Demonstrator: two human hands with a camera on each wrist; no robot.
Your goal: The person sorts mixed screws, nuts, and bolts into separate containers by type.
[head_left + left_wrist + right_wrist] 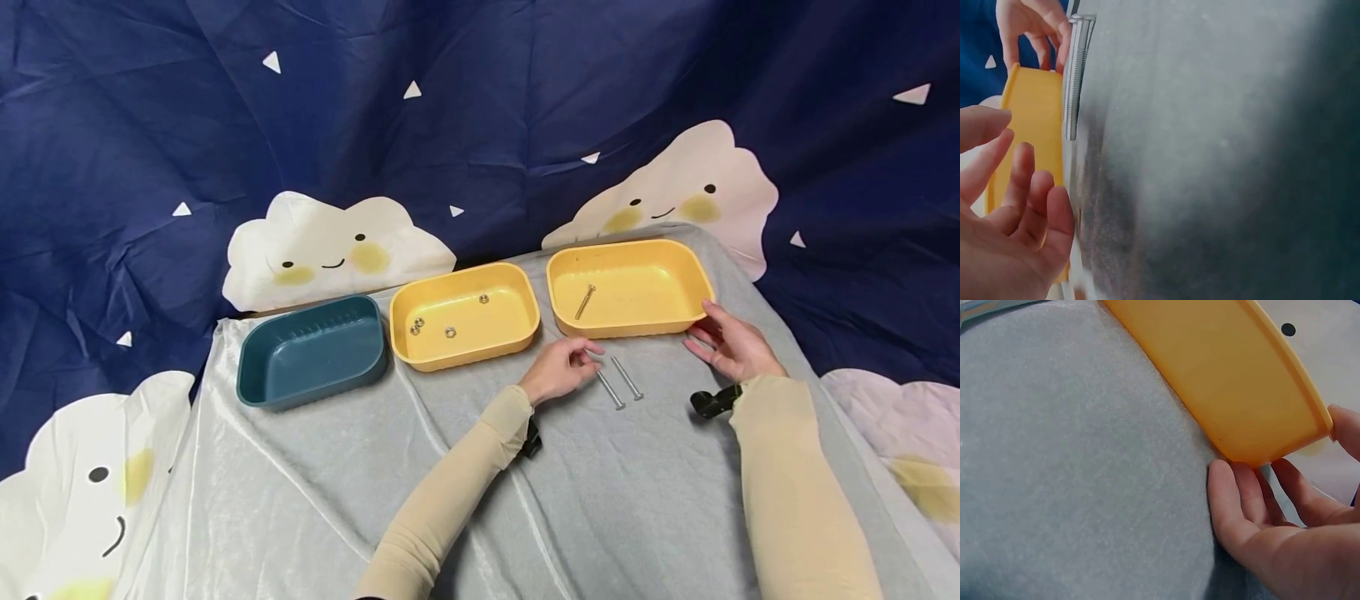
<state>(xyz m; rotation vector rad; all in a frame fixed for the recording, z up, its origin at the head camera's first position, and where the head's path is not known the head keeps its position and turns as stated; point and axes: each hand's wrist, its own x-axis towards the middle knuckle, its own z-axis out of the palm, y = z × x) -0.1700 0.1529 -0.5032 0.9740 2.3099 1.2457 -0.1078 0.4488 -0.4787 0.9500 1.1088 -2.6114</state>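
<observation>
In the head view, my right hand [738, 346] holds the front right corner of the right yellow bin [630, 332]. Its thumb lies on the rim and its fingers touch the lower edge, as the right wrist view of the bin [1229, 375] also shows. One bolt [585, 302] leans inside that bin. My left hand [564, 367] is just in front of the bin, fingers loosely bent, nothing between thumb and fingertips [1022, 153]. Two long silver bolts [627, 378] lie side by side on the cloth, right beside the left fingers.
Left of it stands another yellow bin [465, 350] with several nuts [450, 332] scattered in it. A dark teal bin [315, 392] is at the far left. Grey cloth [600, 500] covers the table, and a navy curtain [480, 125] with clouds hangs behind.
</observation>
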